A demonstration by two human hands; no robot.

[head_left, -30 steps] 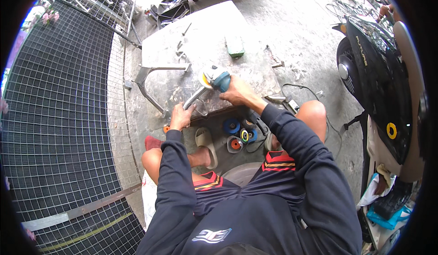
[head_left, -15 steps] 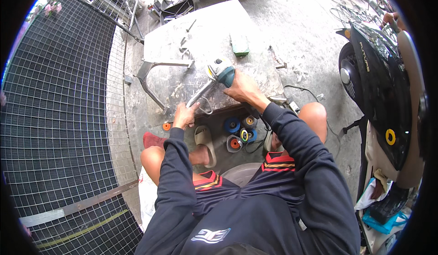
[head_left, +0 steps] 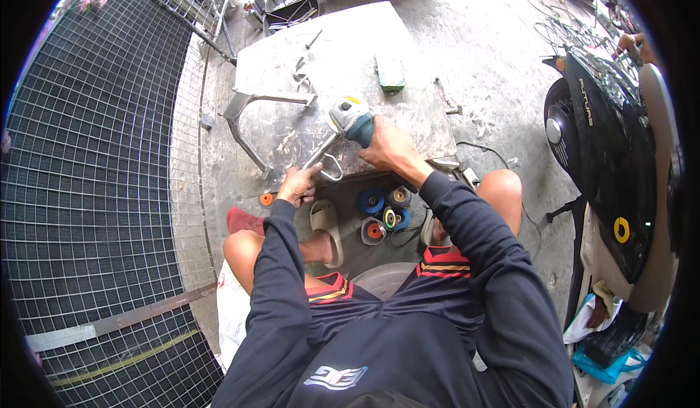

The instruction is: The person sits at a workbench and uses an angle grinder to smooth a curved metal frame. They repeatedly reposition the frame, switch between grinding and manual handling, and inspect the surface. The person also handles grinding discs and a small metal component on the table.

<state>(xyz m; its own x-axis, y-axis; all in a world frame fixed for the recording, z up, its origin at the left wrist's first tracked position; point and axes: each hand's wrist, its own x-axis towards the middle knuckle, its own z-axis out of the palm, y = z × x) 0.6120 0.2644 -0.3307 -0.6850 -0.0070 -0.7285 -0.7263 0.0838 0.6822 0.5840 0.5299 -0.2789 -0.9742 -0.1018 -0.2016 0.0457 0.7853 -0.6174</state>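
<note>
My right hand (head_left: 394,148) is wrapped round the teal body of an angle grinder (head_left: 359,128). The grinder's silver head, with a bit of yellow at its far edge, is at the upper end of a slim metal bar (head_left: 321,149). Whether the disc touches the bar is hidden. My left hand (head_left: 297,185) grips the bar's near end at the front edge of a worn low work board (head_left: 335,51). A curved metal loop (head_left: 333,169) shows beside the bar. To the left lies a bent metal frame piece (head_left: 244,134).
On the board are a green block (head_left: 391,81) and small metal parts (head_left: 300,80). Several grinding discs (head_left: 372,200) lie on the floor between my feet. Wire mesh (head_left: 109,153) stands at left, a black motorbike (head_left: 601,160) at right. A cable (head_left: 477,145) runs across the floor.
The grinder has rolled in my right hand: its yellow edge has moved from the head's left side to its far side. Both hands keep their holds, and the view has shifted slightly.
</note>
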